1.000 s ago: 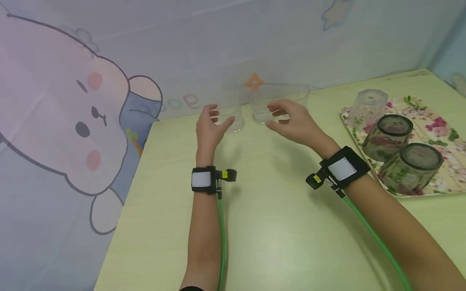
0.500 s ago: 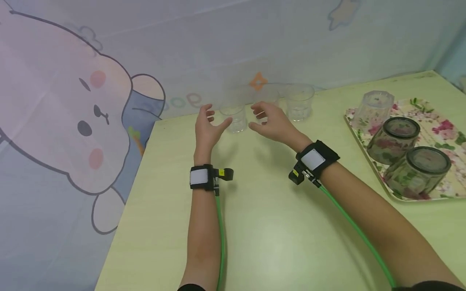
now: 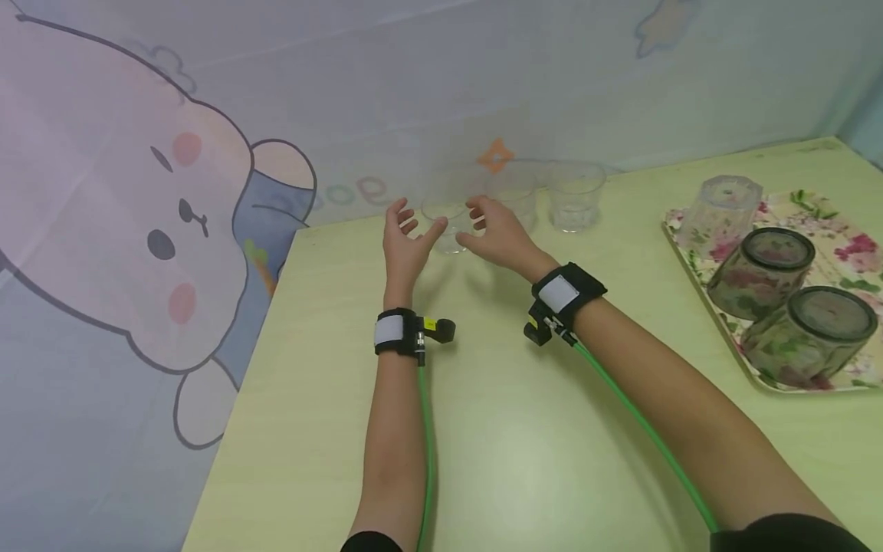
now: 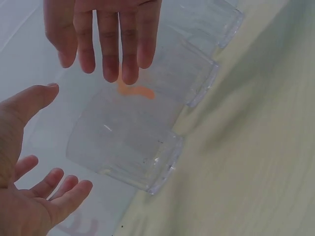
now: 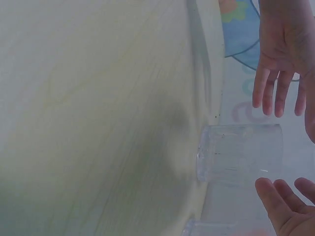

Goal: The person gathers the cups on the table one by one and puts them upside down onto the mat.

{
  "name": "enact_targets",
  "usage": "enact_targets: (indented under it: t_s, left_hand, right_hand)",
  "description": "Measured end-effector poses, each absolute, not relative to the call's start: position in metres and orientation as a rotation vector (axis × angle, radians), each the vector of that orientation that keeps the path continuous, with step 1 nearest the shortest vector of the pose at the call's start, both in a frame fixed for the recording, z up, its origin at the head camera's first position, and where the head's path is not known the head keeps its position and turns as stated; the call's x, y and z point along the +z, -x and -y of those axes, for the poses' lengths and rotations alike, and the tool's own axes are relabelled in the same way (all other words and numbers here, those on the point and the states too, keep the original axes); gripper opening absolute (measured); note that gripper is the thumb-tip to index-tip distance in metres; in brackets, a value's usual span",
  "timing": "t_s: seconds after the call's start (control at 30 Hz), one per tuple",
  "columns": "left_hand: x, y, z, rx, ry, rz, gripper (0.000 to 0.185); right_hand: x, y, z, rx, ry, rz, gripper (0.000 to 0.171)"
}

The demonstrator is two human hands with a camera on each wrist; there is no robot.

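Green counter point(image 3: 524, 429), center frame: my left hand point(image 3: 407, 241) and right hand point(image 3: 498, 234) flank clear glass point(image 3: 444, 222), fingers wide, not touching.

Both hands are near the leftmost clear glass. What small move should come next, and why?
Probably close both hands onto the glass: the left hand and right hand flank it with fingers open, and neither visibly touches it yet.

Six glasses point(image 3: 576, 195), one tray point(image 3: 845, 230)
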State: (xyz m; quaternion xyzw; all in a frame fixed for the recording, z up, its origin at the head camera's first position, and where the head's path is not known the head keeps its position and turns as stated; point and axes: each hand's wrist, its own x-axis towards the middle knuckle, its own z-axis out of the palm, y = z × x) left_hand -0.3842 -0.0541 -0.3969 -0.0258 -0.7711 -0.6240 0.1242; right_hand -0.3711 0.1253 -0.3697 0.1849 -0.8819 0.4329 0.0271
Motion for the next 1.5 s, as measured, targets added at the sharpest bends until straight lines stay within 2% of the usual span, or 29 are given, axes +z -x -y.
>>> enact_targets:
  t_s: [0.6,1.03,1.23,1.5]
  left_hand:
    - [-0.420,0.399,0.056,-1.926,0.069,2.372,0.098]
    - [-0.398,0.379,0.045,-2.114,0.127,2.390,0.076]
    - [-0.417,0.395,0.044,-2.122,0.121,2.363,0.078]
    - [-0.428,0.399,0.040,-2.071,0.090,2.293,0.083]
  right_hand:
    - [-0.380,0.391,-0.112,1.405,-0.412,2.789,0.082]
    - [-0.395,0.406,-0.105,1.565,-0.380,2.706,0.085]
    - [-0.399,0.410,-0.105,1.550,-0.346,2.711,0.091]
    - [-0.407,0.417,-0.100,1.530,-0.406,2.631,0.084]
